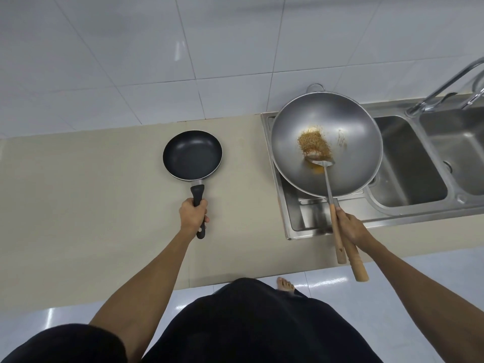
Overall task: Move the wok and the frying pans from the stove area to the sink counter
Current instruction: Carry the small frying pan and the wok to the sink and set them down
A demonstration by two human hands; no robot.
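Left hand (193,214) first: we have it closed around the black handle of the small frying pan (192,154), arm stretched forward, the pan level and sitting on or just above the beige counter (91,179) at about 11 o'clock from us; we cannot tell whether its base touches. Our right hand (352,226), reaching toward 1 o'clock, is wrapped around the wooden handle of the wok (326,144) and seems to pinch the wooden grip of the metal spatula (328,184) alongside it. That wok hangs tilted over the left end of the steel sink unit (293,221), covering the drainboard and part of the first basin, with browned residue (313,142) and the spatula's blade in its bowl. We judge the carry nearly finished for these two: both have reached the sink stretch but neither is released. No stove or other pan shows, so whether more remains we cannot say.
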